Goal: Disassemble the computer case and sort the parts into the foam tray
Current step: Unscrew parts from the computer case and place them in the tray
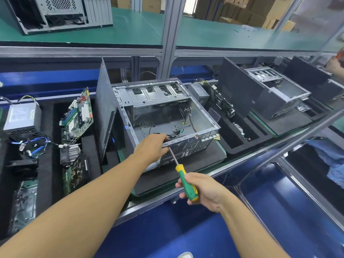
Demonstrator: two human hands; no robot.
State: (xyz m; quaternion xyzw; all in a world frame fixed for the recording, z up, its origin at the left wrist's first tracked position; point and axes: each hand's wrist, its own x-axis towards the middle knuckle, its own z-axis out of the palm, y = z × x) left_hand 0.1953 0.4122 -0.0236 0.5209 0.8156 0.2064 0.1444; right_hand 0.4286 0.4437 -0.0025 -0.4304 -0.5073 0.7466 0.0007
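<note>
ITEM: computer case (162,108). Sheet steel, grey painted outside, bare silver inside. Box form, perforated vent grille and slot cut-outs on near (rear) panel. Lies on its side at bench centre on a dark foam pad (186,164) with green edging, open face up. Interior mostly stripped: silver drive cage at far end, a few loose blk wires on the floor.

HANDS: left hand (150,146) grasps near top edge of case, fingers curled over the lip. Right hand (202,190) clenched round screwdriver (186,183) (green and yellow handle, thin steel shaft); tip meets rear panel just beside left-hand fingers.

SORTED PARTS, foam tray (46,127), blk, soft matte, rectangular cut-outs, left of case:
- side panel (104,108), flat grey sheet, upright in slot, just beside case.
- motherboard (78,116), green PCB, tilted on edge.
- heatsink (71,151), finned alu, below motherboard.
- PSU (22,116), silver box w/ blk mesh face, blue cables near.

ADJ.: second case (279,97) on own foam tray to the right, well apart.

EDGES / ROOM: narrow gap btwn case and side panel. Bare strip of foam pad in front and to the right of case. Alu bench rail (242,161) runs diagonally along near edge, under right hand; blue surface below.
</note>
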